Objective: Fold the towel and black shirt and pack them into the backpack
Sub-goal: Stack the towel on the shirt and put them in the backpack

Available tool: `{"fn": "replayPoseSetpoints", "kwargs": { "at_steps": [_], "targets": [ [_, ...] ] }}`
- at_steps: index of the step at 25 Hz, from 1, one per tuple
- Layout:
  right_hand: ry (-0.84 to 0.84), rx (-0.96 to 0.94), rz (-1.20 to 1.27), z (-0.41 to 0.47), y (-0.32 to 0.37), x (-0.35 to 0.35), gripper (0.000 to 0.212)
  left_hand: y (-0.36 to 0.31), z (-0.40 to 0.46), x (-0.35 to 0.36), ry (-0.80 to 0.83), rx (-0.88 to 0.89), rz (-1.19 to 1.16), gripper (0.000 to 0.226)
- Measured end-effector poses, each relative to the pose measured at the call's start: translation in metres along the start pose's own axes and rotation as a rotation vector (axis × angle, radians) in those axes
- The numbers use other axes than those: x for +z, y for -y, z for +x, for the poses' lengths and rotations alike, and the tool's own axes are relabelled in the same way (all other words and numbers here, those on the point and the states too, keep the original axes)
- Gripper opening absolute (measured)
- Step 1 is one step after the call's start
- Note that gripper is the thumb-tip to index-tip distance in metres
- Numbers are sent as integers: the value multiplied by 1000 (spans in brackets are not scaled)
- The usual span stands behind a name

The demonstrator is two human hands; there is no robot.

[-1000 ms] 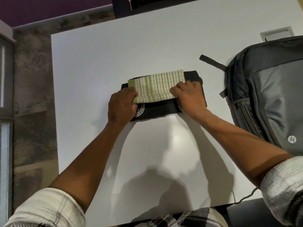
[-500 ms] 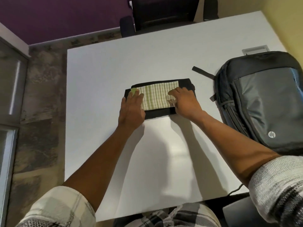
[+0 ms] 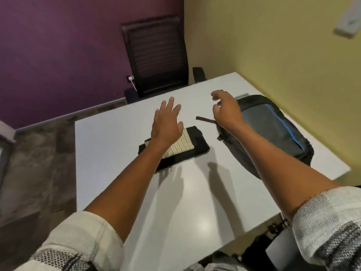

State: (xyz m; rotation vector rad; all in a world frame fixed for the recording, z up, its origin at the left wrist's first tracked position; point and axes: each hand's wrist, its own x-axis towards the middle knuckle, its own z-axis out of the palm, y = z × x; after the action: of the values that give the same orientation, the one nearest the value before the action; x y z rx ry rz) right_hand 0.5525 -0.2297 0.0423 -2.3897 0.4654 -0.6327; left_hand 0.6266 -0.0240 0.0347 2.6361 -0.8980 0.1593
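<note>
A folded black shirt [image 3: 197,146] lies on the white table [image 3: 109,145], and a folded striped green-and-white towel [image 3: 181,144] rests on top of it. My left hand [image 3: 166,124] hovers above the stack with its fingers spread straight, holding nothing. My right hand [image 3: 226,110] is raised over the near-left end of the grey backpack [image 3: 277,133], fingers loosely curled and empty. The backpack lies flat on the table to the right of the stack, with a dark strap [image 3: 204,119] sticking out toward the shirt.
A black office chair [image 3: 156,55] stands behind the table's far edge. A yellow wall [image 3: 273,45] runs along the table's right side and a purple wall [image 3: 58,45] stands behind. Bare tabletop lies in front of the stack.
Both hands have lifted off the folded stack. The right hand moved right toward the backpack. The camera view tilted up, showing the chair and walls.
</note>
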Motion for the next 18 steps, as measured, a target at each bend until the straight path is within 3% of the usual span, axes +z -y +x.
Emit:
{"fn": "replayPoseSetpoints", "kwargs": {
  "at_steps": [8,18],
  "targets": [
    [-302,106,-25,-53,34,-129,41,-72,-11,-88,-119,250,-116,61],
    [-385,352,-64,-128,0,-203,41,-165,-32,-77,-28,411,-279,69]
  ]
}}
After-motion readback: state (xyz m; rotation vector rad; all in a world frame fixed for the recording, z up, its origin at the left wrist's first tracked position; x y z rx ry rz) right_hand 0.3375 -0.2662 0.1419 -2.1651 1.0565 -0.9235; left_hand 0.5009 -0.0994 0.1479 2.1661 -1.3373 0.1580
